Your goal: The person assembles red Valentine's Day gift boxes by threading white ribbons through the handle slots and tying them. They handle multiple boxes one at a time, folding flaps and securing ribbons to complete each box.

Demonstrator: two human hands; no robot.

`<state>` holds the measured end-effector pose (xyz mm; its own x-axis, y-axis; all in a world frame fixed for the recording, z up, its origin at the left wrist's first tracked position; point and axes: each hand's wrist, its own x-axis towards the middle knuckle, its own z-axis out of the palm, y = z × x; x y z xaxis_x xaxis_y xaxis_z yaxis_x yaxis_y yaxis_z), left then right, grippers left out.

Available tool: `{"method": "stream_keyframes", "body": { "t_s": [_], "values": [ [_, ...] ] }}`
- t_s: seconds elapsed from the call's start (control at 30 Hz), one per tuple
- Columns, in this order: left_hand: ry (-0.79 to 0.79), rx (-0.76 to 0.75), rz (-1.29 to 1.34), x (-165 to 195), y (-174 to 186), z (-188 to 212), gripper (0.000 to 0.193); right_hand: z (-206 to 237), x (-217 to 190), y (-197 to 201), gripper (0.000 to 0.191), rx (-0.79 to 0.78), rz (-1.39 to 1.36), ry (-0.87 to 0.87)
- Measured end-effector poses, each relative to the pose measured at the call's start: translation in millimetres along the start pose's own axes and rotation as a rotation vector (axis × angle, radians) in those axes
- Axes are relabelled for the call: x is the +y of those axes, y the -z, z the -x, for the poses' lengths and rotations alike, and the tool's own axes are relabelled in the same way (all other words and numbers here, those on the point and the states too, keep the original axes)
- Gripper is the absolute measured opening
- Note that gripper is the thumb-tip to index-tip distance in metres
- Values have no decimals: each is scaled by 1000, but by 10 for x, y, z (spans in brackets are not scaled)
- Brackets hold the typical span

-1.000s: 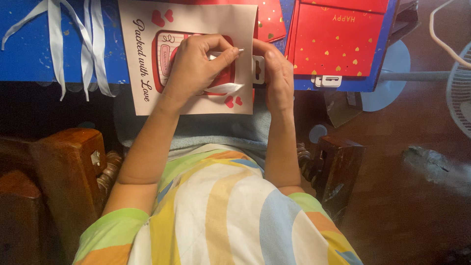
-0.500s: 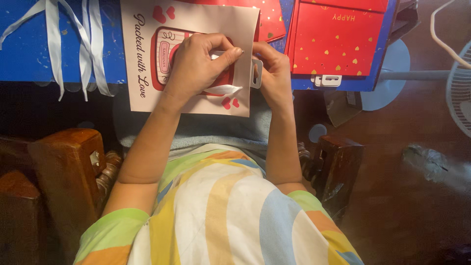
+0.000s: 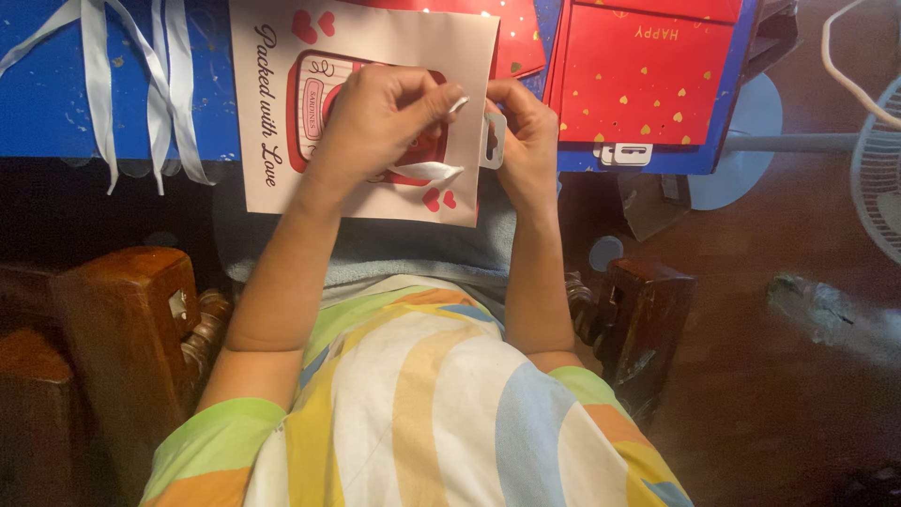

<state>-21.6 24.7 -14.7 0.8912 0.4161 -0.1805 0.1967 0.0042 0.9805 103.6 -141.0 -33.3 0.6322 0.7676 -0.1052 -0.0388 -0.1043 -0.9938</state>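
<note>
My left hand (image 3: 380,117) rests over a cream card (image 3: 272,113) printed with a red tin and small red hearts. Its fingertips pinch a thin white strip (image 3: 427,171) that curls down from the hand. My right hand (image 3: 526,141) sits at the card's right edge and grips a small white tape dispenser (image 3: 494,141). Both hands nearly touch above the card. The card lies partly on a blue table (image 3: 47,94) and partly over my lap.
White ribbons (image 3: 131,75) trail across the blue table at the left. A red box (image 3: 648,70) with gold hearts stands at the right, red paper (image 3: 511,38) beside it. Dark wooden chair arms (image 3: 122,338) flank my lap. A white fan (image 3: 878,160) stands far right.
My left hand has drawn the white strip slightly away from the dispenser. My right hand has shifted a little toward the card's edge.
</note>
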Motion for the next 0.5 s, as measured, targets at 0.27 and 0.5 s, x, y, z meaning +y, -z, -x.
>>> {"method": "stream_keyframes", "body": {
  "t_s": [0.27,0.5],
  "values": [
    [13,-72,327,-182,128,52,50,25,59,-55,13,78,134,131],
    [94,-15,316,-86,157,161,56,5,190,-38,17,123,70,123]
  ]
}}
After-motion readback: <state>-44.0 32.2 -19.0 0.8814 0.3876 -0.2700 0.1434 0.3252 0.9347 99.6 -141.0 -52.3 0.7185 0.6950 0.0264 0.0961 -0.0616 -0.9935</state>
